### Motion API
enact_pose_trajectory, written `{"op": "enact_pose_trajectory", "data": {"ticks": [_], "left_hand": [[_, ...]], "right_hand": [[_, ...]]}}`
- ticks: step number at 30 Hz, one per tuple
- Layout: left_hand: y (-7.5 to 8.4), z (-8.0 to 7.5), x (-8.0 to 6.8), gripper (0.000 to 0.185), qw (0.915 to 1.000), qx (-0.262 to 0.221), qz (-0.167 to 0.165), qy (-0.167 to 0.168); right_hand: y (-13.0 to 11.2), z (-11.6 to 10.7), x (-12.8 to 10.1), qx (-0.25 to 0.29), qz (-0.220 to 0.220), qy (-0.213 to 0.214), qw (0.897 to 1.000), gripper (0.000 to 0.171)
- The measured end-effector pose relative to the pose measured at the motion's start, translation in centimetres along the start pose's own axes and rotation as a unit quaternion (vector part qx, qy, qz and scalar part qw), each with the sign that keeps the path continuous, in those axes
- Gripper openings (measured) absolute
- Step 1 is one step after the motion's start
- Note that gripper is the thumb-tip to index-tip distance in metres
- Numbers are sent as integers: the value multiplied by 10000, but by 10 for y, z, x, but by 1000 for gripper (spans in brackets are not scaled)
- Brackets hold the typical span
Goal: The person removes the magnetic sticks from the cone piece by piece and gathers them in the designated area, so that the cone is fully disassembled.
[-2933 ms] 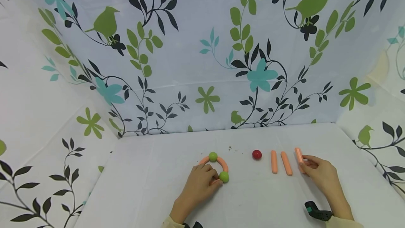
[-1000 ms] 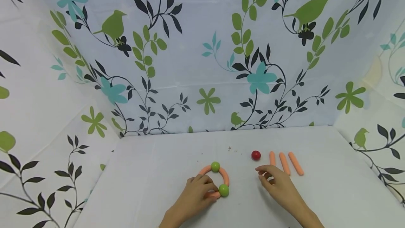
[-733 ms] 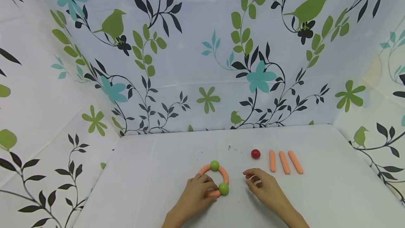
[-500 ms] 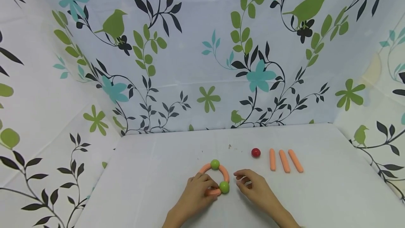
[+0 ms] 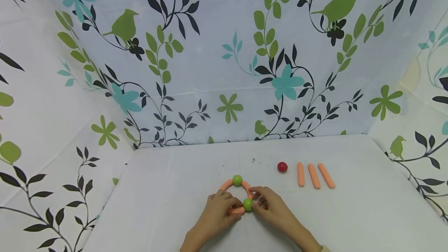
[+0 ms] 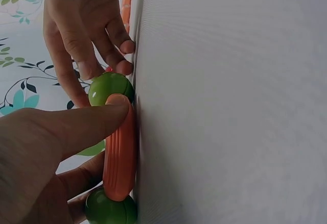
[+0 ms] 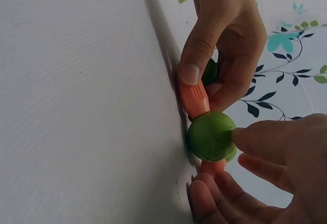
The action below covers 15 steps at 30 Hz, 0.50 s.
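Both hands on the bead ring at the table's near middle

The ring (image 5: 238, 196) lies flat on the table (image 5: 350, 213). Left hand (image 5: 217, 215) pinches its near orange arc, lying left-right; right hand (image 5: 271, 209) touches the near green ball (image 5: 247, 204) with curled fingertips.

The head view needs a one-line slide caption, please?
Both hands meet at a ring of orange arcs and green balls.

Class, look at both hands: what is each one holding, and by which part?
The left hand pinches the ring's near orange curved piece. The right hand touches the nearer green ball with its fingertips.
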<state>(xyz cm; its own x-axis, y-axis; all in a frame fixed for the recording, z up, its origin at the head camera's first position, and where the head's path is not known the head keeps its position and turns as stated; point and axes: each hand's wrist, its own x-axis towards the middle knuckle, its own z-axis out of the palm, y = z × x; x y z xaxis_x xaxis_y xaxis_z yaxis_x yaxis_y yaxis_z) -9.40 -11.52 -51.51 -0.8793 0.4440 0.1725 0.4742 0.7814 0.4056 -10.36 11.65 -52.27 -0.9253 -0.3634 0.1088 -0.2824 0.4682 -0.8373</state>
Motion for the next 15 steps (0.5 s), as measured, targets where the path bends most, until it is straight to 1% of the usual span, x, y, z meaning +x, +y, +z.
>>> {"op": "enact_pose_trajectory", "data": {"ticks": [3, 10, 15], "left_hand": [[0, 1, -1, 23, 10000, -4, 13, -29], [0, 1, -1, 23, 9999, 6, -58, -139], [-1, 0, -1, 23, 9999, -46, -37, -86]], "right_hand": [[0, 2, -1, -59, -56, -75, 9999, 42], [-1, 4, -1, -189, -118, -157, 9996, 32], [-2, 6, 0, -369, -184, -221, 9989, 33]]}}
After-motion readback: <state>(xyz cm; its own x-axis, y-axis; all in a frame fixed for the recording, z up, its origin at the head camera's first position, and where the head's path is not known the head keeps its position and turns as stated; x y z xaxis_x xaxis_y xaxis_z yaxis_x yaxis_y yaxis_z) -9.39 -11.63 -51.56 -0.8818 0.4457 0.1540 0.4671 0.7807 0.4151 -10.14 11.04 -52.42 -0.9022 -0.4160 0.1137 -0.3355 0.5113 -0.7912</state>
